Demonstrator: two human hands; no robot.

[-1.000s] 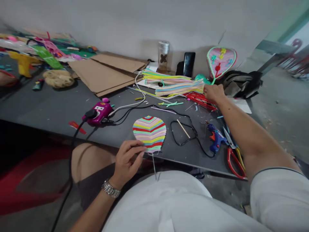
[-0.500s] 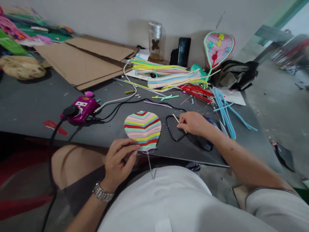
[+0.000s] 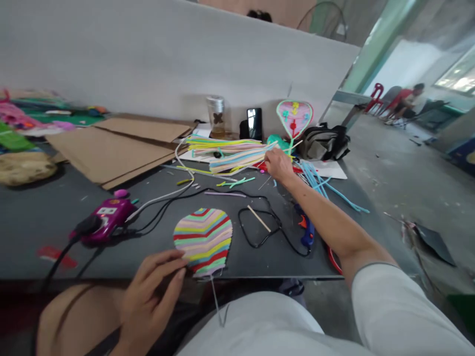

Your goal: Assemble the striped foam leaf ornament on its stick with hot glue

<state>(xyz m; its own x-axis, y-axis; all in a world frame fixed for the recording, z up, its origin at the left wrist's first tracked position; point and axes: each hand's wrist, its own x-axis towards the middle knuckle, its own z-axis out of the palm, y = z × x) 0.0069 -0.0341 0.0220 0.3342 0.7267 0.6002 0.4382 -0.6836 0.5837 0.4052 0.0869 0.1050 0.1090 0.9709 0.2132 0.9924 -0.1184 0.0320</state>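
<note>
My left hand (image 3: 150,291) rests at the table's near edge with its fingers touching the lower left rim of a striped fan-shaped piece (image 3: 204,238) made of coloured strips; a thin stick (image 3: 216,301) hangs from the piece over the edge. My right hand (image 3: 278,164) is stretched far across the table and reaches into the pile of coloured pipe cleaners (image 3: 233,152); what the fingers hold cannot be made out. Red pipe cleaners lie just under that hand, and blue pipe cleaners (image 3: 319,183) to its right.
A blue glue gun (image 3: 306,232) with a black cord (image 3: 260,232) and a wooden stick (image 3: 259,218) lies under my right forearm. A purple power strip (image 3: 106,217), cardboard sheets (image 3: 111,148), a jar (image 3: 216,116), a phone (image 3: 254,124), a finished fan (image 3: 294,115), a dark bag (image 3: 324,141).
My right hand left the wooden stick near the cord and went back out to the pipe cleaner pile. The view tilted up. My left hand stayed on the striped piece.
</note>
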